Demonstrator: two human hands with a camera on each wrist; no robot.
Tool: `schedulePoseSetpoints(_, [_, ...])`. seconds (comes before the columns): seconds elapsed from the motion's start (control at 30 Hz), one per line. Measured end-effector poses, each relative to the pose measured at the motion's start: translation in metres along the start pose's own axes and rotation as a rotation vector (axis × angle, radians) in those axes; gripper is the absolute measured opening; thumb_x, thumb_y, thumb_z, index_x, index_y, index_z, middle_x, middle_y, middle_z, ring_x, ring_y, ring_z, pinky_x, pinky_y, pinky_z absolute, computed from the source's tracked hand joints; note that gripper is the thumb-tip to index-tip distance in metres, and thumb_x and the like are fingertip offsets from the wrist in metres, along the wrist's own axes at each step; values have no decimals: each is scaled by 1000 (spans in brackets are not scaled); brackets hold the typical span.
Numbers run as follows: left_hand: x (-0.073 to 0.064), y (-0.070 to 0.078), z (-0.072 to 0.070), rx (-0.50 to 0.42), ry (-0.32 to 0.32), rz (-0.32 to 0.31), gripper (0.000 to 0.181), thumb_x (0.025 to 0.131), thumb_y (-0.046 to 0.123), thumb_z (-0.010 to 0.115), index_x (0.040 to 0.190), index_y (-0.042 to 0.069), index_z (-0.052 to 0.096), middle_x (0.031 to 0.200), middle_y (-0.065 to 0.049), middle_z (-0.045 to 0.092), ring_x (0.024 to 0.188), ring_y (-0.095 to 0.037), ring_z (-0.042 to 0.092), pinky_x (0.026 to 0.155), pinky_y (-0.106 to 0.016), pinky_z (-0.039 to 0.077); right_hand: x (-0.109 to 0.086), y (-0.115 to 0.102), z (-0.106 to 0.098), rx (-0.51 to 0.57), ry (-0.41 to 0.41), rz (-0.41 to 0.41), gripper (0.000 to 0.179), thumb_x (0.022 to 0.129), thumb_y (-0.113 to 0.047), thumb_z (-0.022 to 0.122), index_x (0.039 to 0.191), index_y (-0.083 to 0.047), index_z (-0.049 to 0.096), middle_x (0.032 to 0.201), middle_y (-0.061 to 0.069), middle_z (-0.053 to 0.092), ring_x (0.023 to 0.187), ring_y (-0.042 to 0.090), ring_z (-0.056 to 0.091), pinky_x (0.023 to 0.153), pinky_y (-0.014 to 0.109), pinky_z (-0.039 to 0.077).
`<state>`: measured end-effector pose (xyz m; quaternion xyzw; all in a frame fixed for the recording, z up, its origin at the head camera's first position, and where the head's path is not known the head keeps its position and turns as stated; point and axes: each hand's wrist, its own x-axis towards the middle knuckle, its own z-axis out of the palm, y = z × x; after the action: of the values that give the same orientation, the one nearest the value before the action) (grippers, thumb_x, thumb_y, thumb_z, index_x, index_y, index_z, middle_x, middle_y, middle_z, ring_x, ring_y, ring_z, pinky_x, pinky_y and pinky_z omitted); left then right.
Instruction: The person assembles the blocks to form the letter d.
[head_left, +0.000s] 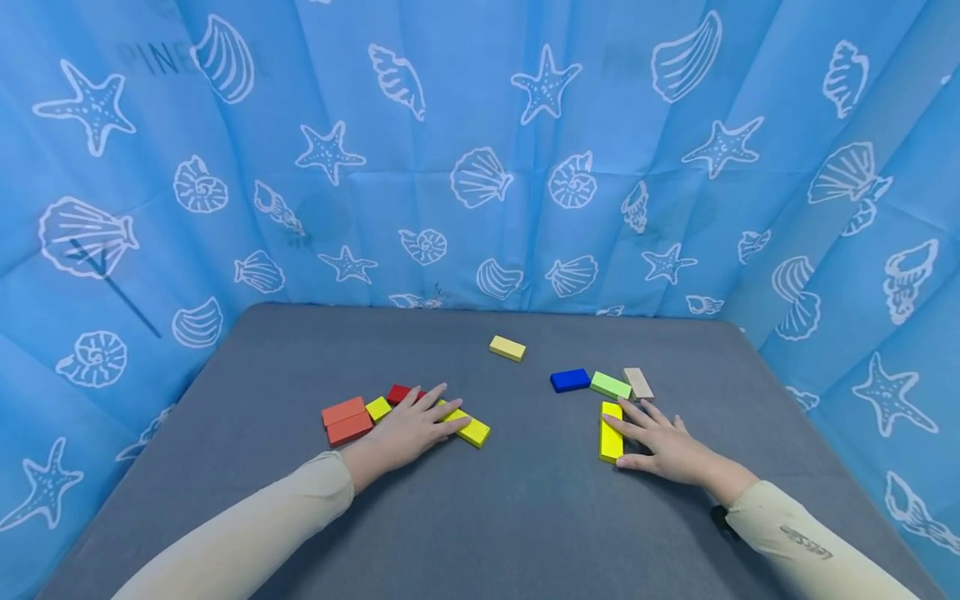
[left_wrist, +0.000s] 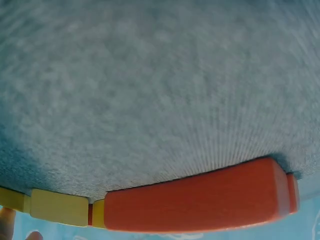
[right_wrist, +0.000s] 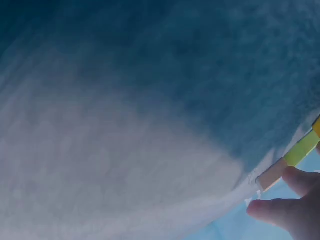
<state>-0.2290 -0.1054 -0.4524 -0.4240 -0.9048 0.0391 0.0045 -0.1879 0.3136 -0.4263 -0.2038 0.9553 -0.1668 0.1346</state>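
Observation:
My left hand [head_left: 408, 432] lies with spread fingers over a red block [head_left: 402, 392] and a yellow block [head_left: 474, 432], partly hiding both. Left of it sit a small yellow block [head_left: 378, 409] and two orange-red blocks [head_left: 348, 428] side by side; an orange-red block [left_wrist: 195, 200] looms large in the left wrist view. On the right, my right hand [head_left: 667, 448] stretches its fingers to a long yellow block [head_left: 611, 442], fingertips on or against its right side. Just beyond are a light green block [head_left: 611, 385] and a pale wood block [head_left: 638, 382], both also in the right wrist view.
A blue block [head_left: 570, 380] lies left of the green one. Farther back is a pale yellow block [head_left: 507, 348]. The grey tabletop [head_left: 525, 517] ends at a blue curtain [head_left: 480, 233] printed with shells and starfish, which also runs along both sides.

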Motion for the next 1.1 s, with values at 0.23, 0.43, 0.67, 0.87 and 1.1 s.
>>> schedulePoseSetpoints(0.23, [0, 0, -2, -3, -39, -2, 61, 96, 7, 59, 150, 27, 39, 155, -3, 33, 144, -32, 22, 109, -57, 25, 6, -6, -1, -16, 14, -47, 77, 85, -47, 71, 146, -8, 44, 152, 26, 26, 132, 57, 24, 92, 78, 22])
schedulePoseSetpoints(0.43, [1, 1, -4, 7, -74, -12, 66, 95, 6, 60, 152, 28, 35, 157, -2, 30, 145, -30, 20, 111, -56, 24, 12, -9, -1, 34, 15, -74, 75, 85, -43, 73, 144, -5, 45, 151, 27, 27, 133, 55, 26, 96, 74, 25])
schedulePoseSetpoints(0.67, [0, 1, -5, -2, -90, -28, 66, 96, 5, 59, 152, 28, 34, 157, -1, 30, 145, -29, 21, 111, -55, 24, 26, -20, 1, 53, 38, -161, 73, 83, -36, 77, 142, -4, 48, 147, 28, 33, 131, 49, 34, 98, 65, 34])
schedulePoseSetpoints(0.87, [-1, 1, -6, -4, -93, -32, 66, 97, 6, 58, 153, 28, 32, 158, -1, 28, 145, -29, 21, 111, -55, 24, 49, -42, 5, 71, 17, -247, 73, 84, -35, 76, 144, -7, 46, 151, 25, 30, 134, 47, 32, 101, 64, 31])
schedulePoseSetpoints(1.1, [0, 3, -7, 8, -99, -39, 69, 95, 5, 60, 153, 29, 32, 158, -1, 27, 145, -28, 21, 111, -55, 24, 73, -60, 7, 83, -24, -291, 72, 86, -33, 75, 146, -8, 44, 154, 22, 26, 136, 45, 31, 103, 62, 31])
